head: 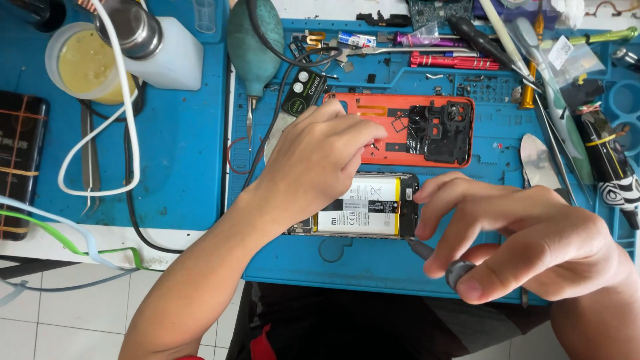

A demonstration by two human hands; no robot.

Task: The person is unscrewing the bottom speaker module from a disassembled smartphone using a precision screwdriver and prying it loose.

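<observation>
An opened phone with its white battery showing lies flat on the blue repair mat. My left hand rests on the phone's left part and holds it down. My right hand grips a small dark screwdriver, its tip touching the phone's lower right edge. An orange back cover with black inner parts lies just behind the phone.
A teal air blower, red tool, tweezers and several loose tools crowd the mat's back and right side. A yellow-filled cup, a white bottle and a white cable lie at left. Another phone sits at far left.
</observation>
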